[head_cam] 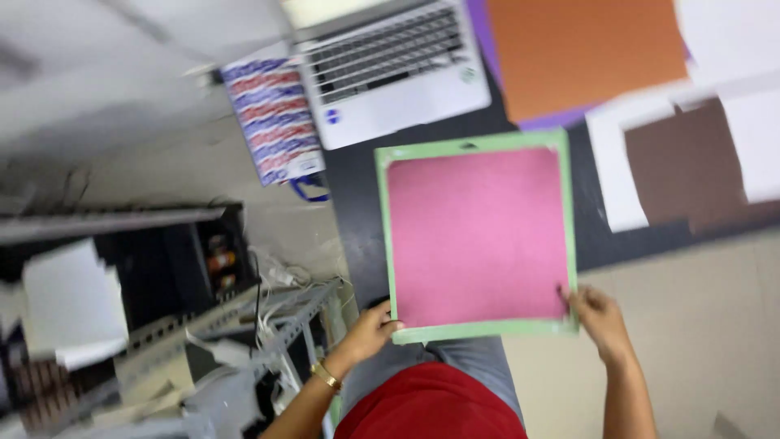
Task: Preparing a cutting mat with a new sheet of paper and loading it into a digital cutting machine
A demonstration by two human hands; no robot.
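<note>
While both hands grip its near edge, left hand and right hand closed on green-bordered mat carrying pink sheet, nearly square, slightly taller axis pointing toward laptop, striped red-and-blue package left of it, orange sheet on dark bench.

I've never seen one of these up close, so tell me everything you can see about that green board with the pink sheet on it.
The green board is a flat, roughly square mat with a pale green border and a small slot near its top edge. A pink sheet, matte like paper, covers nearly all of it. It is held out flat over the dark table. The left hand grips its lower left corner; the right hand pinches its lower right corner.
</note>
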